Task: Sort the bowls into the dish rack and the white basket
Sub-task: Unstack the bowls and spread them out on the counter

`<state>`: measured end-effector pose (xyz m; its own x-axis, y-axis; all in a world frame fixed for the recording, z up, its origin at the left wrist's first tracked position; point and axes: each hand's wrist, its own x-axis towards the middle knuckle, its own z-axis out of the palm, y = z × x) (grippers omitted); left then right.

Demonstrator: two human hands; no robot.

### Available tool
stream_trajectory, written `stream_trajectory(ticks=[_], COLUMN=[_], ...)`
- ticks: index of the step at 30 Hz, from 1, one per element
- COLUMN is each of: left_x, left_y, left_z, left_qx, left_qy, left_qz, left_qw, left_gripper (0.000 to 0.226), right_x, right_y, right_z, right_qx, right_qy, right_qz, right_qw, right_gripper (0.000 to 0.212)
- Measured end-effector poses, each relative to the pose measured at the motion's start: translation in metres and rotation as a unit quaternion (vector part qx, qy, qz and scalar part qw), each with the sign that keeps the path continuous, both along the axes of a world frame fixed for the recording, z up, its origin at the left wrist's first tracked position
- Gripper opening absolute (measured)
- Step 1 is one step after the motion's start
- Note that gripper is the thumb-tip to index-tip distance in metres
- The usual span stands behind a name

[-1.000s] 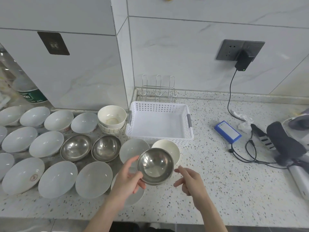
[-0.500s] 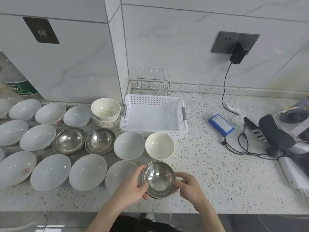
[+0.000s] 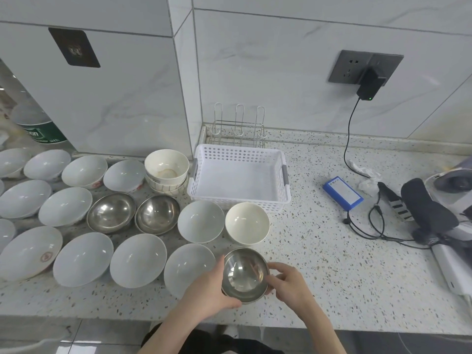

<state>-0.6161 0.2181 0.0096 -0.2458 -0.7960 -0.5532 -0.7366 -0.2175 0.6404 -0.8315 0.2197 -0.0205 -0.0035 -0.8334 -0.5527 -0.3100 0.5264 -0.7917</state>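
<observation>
The left hand [image 3: 208, 290] and right hand [image 3: 290, 283] both grip a small round stainless-steel bowl [image 3: 245, 274] above the speckled stone surface [image 3: 332, 277].

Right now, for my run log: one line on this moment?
steel bowl: held | left hand: grips rim | right hand: grips rim | basket: no bowls | rack: no bowls

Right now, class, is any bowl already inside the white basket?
No. The white basket holds nothing; the steel bowl sits between both hands near the counter's front edge.
</observation>
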Motion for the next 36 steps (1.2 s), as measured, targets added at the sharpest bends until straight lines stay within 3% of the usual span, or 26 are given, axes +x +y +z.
stream_trajectory(ticks=[11,15,19,23,27,33,36], left_x=[-0.001,0.005,0.02,0.044,0.075,0.127,0.15], left_y=[-0.004,-0.005,-0.018,-0.043,-0.073,-0.125,-0.147], left_z=[-0.005,-0.006,-0.001,0.013,0.025,0.03,0.025], left_qx=[0.005,0.012,-0.028,-0.071,-0.079,-0.11,-0.121], left_qy=[-0.048,-0.026,0.023,0.079,0.157,0.173,0.116], left_qz=[-0.004,0.009,0.059,0.126,0.205,0.33,0.338], left_qw=[0.999,1.0,0.998,0.986,0.963,0.922,0.926], left_gripper=[0.106,0.104,0.068,0.027,0.009,0.012,0.033], right_x=[0.005,0.006,0.01,0.022,0.042,0.089,0.113], right_y=[-0.003,-0.006,-0.016,-0.035,-0.059,-0.091,-0.109], right_z=[0.003,0.005,0.018,0.036,0.048,0.059,0.064], right_qx=[0.014,0.005,-0.063,-0.109,-0.117,-0.145,-0.148], right_qy=[0.025,0.109,0.193,0.205,0.186,0.181,0.203], right_qz=[0.023,0.023,-0.067,-0.097,-0.088,-0.088,-0.071], right_qw=[0.999,0.994,0.977,0.968,0.972,0.969,0.965], right_gripper=[0.026,0.031,0.038,0.037,0.035,0.038,0.037])
